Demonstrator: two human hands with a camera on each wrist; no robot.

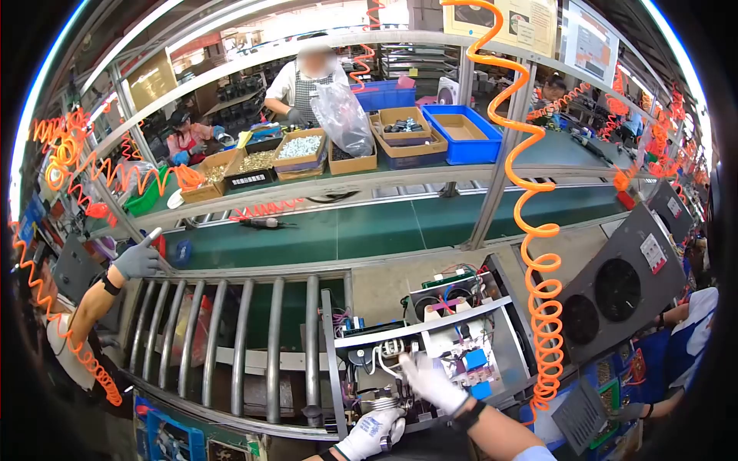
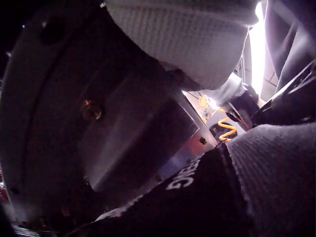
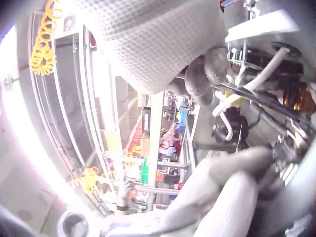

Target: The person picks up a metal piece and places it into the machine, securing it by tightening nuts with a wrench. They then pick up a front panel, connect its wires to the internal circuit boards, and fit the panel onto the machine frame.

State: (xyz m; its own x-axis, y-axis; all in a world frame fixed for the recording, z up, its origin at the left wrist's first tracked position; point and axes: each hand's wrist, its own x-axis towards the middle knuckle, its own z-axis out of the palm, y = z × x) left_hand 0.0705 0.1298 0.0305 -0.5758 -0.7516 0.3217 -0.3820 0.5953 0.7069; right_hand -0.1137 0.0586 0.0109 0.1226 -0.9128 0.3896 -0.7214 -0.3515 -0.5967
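Where the head camera looks: open metal unit [image 1: 424, 329], right of the rollers [image 1: 274, 338]; left hand [image 1: 372, 435] at its near edge, right hand [image 1: 437, 386] over its inside.
Left wrist grip: dark metal [image 2: 133, 143] beside glove; fingertips hidden, cannot tell.
Right wrist grip: fingers bent beside black cables [image 3: 264, 102]; clamped or not, cannot tell.

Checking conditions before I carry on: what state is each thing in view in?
Left hand: gloved, at the chassis's near edge; grip unclear
Right hand: gloved, over the wiring; grip unclear
Metal equipment chassis: open, wiring exposed
Orange coiled hose: hanging, coils bunched low
Blue bin: open-topped
White-parts box: open, filled
Clear plastic bag: upright
Twin-fan panel: tilted; fan motion unclear
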